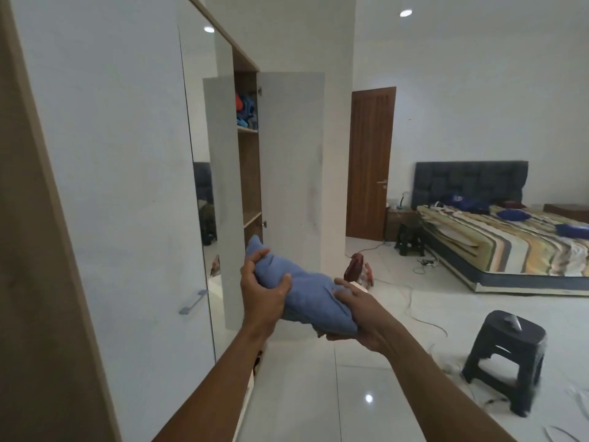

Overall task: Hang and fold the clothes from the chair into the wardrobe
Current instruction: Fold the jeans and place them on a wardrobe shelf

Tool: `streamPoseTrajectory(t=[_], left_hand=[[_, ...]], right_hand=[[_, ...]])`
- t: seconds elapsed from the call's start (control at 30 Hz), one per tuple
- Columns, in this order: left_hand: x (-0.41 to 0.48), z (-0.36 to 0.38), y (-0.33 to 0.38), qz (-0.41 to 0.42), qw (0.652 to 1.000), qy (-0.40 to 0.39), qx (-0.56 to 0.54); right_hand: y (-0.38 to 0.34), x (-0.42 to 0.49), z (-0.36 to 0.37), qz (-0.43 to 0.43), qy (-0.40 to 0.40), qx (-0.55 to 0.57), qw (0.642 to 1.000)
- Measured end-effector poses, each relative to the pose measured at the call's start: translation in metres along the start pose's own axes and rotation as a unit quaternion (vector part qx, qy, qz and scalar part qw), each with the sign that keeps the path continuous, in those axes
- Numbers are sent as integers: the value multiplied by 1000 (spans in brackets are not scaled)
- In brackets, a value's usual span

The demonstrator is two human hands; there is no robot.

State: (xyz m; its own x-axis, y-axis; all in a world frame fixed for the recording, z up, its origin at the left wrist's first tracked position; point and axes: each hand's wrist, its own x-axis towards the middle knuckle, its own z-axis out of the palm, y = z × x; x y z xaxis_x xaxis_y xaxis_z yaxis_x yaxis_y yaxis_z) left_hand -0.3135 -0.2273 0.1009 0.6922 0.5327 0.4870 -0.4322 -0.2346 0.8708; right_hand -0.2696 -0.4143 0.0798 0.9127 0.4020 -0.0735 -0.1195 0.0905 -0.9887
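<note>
Soft blue cloth bundle (306,291), glossy white floor tiles (318,393), matt plastic stool (505,355).

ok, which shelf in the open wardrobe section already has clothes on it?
The top shelf, with red and blue clothes piled on it; the shelves below show only bare wood.

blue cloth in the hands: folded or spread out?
Folded. The blue cloth is a compact, thick bundle, gripped at one end by the left hand and at the other by the right hand.
</note>
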Motion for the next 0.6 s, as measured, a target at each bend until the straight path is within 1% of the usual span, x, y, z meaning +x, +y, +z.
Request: streamPoseTrajectory(t=[0.07,0.13,0.17,0.2,0.23,0.27,0.3,0.37,0.4,0.43,0.47,0.5,0.6], left_hand=[[1,-6,-12,10,1000,-5,16],[3,-12,-22,10,1000,-12,22],[12,-11,-25,-13,999,-17,27],[28,-10,-30,-48,997,-17,64],[43,-16,-27,-73,991,-42,102],[60,-20,-23,-141,986,-10,88],[78,-19,-25,-213,974,6,76],[101,-8,-36,-235,969,-2,82],[107,-3,-52,-223,972,-27,65],[109,-3,-65,-227,971,-68,44],[118,-6,-78,-216,976,-37,2],[129,-6,-91,-208,978,-16,-13],[168,5,-115,-157,987,-36,14]], right_hand=[[8,11,0,-61,22,-21,998],[11,24,-2,-110,63,-109,986],[11,31,-4,-132,84,-151,976],[9,37,-5,-155,96,-176,967],[7,44,-6,-186,98,-188,959],[4,51,-8,-217,99,-199,951],[1,58,-10,-239,99,-214,942],[-7,81,-15,-275,98,-251,923],[-11,95,-17,-287,96,-267,915],[-13,110,-18,-296,91,-283,908],[-15,126,-17,-303,86,-297,901],[-15,143,-16,-306,84,-307,897],[-12,194,-11,-309,95,-300,897]])
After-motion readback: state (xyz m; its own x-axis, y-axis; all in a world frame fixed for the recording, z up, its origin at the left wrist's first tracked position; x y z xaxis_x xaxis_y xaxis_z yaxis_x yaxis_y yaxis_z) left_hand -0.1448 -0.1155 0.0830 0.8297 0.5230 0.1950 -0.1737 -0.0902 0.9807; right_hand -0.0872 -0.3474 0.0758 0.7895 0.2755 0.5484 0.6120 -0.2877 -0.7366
